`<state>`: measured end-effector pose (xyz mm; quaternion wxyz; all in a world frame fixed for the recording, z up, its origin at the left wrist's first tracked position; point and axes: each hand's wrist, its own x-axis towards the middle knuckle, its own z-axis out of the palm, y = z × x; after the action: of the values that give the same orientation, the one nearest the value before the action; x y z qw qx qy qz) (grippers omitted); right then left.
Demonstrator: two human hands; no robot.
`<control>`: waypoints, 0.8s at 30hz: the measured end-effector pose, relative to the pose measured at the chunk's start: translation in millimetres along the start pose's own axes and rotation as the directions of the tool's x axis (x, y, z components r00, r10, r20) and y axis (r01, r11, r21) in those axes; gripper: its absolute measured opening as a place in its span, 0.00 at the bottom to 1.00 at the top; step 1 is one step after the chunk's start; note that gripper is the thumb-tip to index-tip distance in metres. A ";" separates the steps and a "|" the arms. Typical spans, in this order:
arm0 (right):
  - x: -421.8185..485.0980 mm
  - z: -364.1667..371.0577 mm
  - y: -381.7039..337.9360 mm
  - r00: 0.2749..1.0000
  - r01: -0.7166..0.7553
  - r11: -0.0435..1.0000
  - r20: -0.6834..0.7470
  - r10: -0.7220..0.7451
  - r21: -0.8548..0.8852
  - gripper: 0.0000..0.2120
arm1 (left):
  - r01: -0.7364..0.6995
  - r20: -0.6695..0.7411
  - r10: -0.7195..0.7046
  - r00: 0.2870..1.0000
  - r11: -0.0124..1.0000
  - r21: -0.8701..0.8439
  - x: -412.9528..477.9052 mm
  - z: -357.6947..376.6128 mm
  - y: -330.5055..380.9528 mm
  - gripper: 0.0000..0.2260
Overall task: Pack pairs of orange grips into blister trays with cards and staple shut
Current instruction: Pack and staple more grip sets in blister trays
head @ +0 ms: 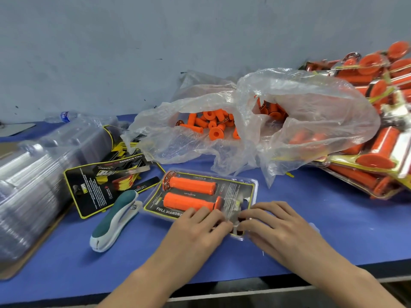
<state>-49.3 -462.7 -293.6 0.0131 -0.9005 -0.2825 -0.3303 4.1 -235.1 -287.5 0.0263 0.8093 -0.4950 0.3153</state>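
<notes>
A clear blister tray (245, 185) lies on the blue table in front of me, holding two orange grips (191, 185) side by side over a black and yellow card. My left hand (198, 227) and my right hand (269, 223) meet at the tray's near right corner, fingers curled and pinching the plastic edge there. A teal and white stapler (115, 221) lies on the table just left of the tray, untouched. Loose cards (93, 187) are spread behind the stapler.
A stack of clear blister trays (33, 178) fills the left side. Clear plastic bags (222, 121) with several loose orange grips sit behind the tray. Finished packs (373, 152) pile up at the right. A water bottle (64, 116) lies at the back left, by the wall.
</notes>
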 end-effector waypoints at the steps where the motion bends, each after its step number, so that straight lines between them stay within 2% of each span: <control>1: 1.1 1.0 0.4 1.000 -0.010 1.000 0.012 0.010 -0.008 0.08 | 0.003 0.006 -0.003 1.000 1.000 -0.012 -1.2 -0.3 -0.3 0.05; 21: 7.7 16.0 -2.1 1.000 0.017 0.999 -0.019 -0.016 0.030 0.05 | 0.072 -0.020 -0.073 0.997 0.995 -0.064 -9.1 -8.9 2.1 0.08; 24: 5.1 16.9 1.7 0.999 0.005 0.999 0.037 -0.007 0.044 0.19 | 0.075 -0.001 -0.075 0.997 0.994 -0.086 -10.6 -8.5 1.4 0.07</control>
<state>-35.3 -458.0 -303.5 0.0266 -0.9051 -0.2925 -0.3074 -4.5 -224.5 -286.8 0.0737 0.8248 -0.4773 0.2942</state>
